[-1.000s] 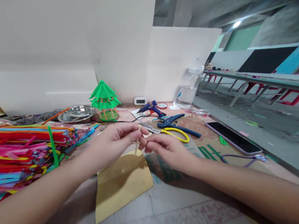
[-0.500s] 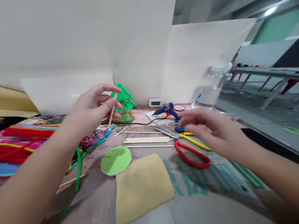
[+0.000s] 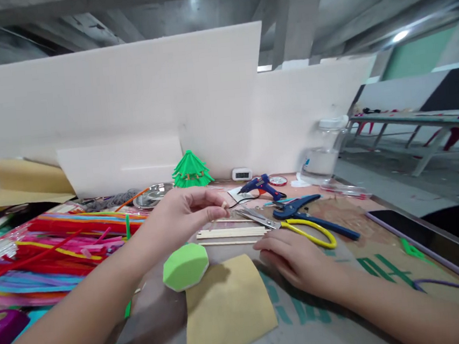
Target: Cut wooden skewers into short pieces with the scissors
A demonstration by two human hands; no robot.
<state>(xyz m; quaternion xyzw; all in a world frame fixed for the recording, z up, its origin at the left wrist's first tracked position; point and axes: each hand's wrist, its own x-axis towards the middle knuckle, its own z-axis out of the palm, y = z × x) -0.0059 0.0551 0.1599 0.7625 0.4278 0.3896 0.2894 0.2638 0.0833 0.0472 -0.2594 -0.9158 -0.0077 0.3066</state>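
Observation:
My left hand point(image 3: 195, 210) is raised over the table, thumb and fingers pinched on a thin wooden stick point(image 3: 225, 205), of which only the end shows. My right hand point(image 3: 292, 255) lies with curled fingers over the red handle of the scissors point(image 3: 310, 230), hiding it; the yellow handle and blades stay visible. Several wooden sticks point(image 3: 231, 233) lie between the hands. Below them are a light green octagonal piece point(image 3: 185, 266) and a tan sandpaper-like sheet point(image 3: 229, 312). Behind my left hand stands a small green-roofed model point(image 3: 191, 170), its lower part hidden.
A blue glue gun point(image 3: 263, 185), white digital timer point(image 3: 241, 174) and clear bottle point(image 3: 320, 152) stand at the back. Blue-handled cutters point(image 3: 323, 219) lie beside the scissors, a phone point(image 3: 427, 245) at right. Colourful pipe cleaners point(image 3: 58, 248) fill the left side.
My left hand has come right and lower with the stick, which now points toward me. My right hand has dropped onto the scissors' red handle. The view has tilted up.

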